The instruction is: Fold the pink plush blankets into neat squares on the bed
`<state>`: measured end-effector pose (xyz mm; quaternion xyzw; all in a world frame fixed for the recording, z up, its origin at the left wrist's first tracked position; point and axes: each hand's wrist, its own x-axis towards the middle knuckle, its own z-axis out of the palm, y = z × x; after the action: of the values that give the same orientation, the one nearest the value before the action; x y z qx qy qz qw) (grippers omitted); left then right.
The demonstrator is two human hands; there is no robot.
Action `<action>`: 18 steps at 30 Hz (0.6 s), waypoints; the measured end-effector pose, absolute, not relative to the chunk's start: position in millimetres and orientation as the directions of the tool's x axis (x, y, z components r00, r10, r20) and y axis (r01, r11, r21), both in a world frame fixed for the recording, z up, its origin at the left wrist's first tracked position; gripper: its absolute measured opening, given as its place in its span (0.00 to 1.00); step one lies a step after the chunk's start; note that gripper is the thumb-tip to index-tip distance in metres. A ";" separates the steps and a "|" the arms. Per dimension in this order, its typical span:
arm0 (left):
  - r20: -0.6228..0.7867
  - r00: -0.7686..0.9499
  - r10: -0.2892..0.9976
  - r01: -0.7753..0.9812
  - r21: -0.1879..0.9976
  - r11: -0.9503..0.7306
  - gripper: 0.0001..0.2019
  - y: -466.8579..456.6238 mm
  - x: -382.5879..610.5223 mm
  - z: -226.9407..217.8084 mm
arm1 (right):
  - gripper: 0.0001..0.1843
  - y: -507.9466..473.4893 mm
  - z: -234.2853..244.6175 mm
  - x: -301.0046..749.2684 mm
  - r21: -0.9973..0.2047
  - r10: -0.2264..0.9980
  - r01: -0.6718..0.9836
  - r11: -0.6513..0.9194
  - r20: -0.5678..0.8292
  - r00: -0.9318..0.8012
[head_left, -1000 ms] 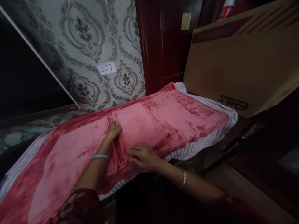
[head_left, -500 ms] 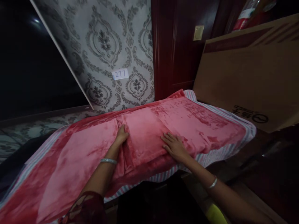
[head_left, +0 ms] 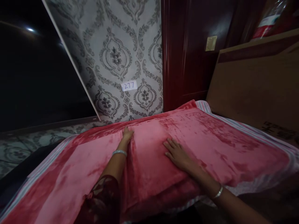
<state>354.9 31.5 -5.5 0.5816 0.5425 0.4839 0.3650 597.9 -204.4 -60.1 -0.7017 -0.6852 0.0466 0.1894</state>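
Note:
A pink-red plush blanket (head_left: 151, 155) lies spread over a striped cloth (head_left: 207, 107), with a raised folded section in its middle. My left hand (head_left: 127, 135) is at the left edge of that section, near its far end, fingers closed on the fold and partly hidden in the plush. Flat on the folded section rests my right hand (head_left: 178, 154), fingers spread and palm down, holding nothing. Creases run along the fold just below my left hand.
A large dark screen (head_left: 42, 71) stands at the left against patterned wallpaper (head_left: 116, 59) with a paper label (head_left: 129, 86) reading 277. At the right, a cardboard box (head_left: 252, 87) stands beside the blanket, with a bottle (head_left: 268, 21) behind it. A wall switch (head_left: 211, 43) is on the dark red panel.
My left hand has moved along the fold toward the wall. My right hand stays spread on the folded section. The view has shifted, and the blanket appears closer.

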 end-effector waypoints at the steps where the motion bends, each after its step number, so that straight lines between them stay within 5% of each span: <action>1: 0.160 -0.056 0.986 0.275 0.951 -0.139 0.38 38.0 356.2 -5.8 | 0.32 -201.9 -61.8 600.1 -0.331 0.980 0.943 0.019 0.192 0.048; 8: 0.146 0.011 0.989 0.240 0.960 -0.144 0.30 71.6 354.8 -9.0 | 0.32 -139.2 -44.6 629.5 -0.359 0.967 0.928 0.097 0.255 -0.002; 18: 0.250 -0.062 0.966 0.317 0.923 -0.218 0.16 85.2 340.9 -35.8 | 0.32 9.5 -19.4 646.2 -0.626 0.942 0.757 0.187 0.334 0.043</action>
<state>340.9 85.2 -35.8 0.6019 0.5333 0.4967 0.3266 646.2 9.5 -19.4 -0.6247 -0.6798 0.1273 0.3626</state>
